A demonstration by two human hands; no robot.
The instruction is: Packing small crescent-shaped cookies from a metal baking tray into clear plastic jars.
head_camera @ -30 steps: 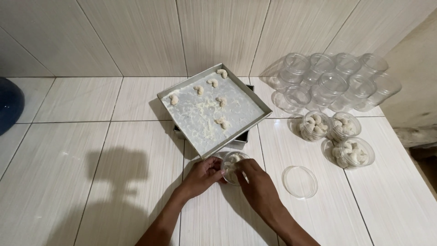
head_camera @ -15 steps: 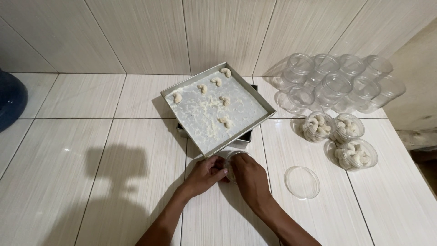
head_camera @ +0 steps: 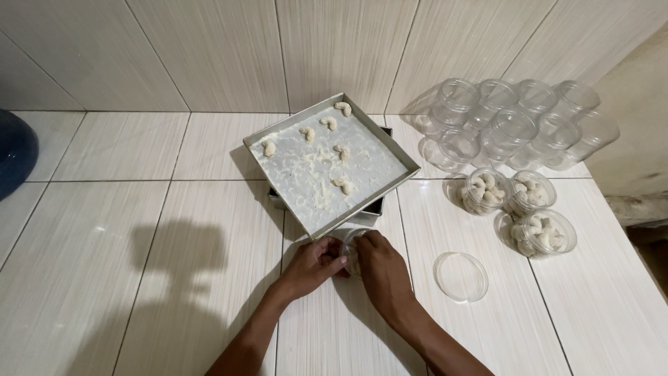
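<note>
While both hands close around it, one small clear jar (head_camera: 353, 249) stands on the tiled floor (head_camera: 139, 230) just below the tray (head_camera: 332, 163) with six cookies; left hand (head_camera: 314, 263) and right hand (head_camera: 381, 270) have moved closer since before. Three filled jars (head_camera: 515, 202) and one loose lid (head_camera: 460, 276) lie to the right.

Pale tiled floor (head_camera: 104, 209) met by a tiled wall (head_camera: 209, 49)

Both are laid with large streaked cream tiles; a dark shadow (head_camera: 177, 257) is cast on the floor, and a blue rounded object (head_camera: 14, 150) is seen at left.
</note>
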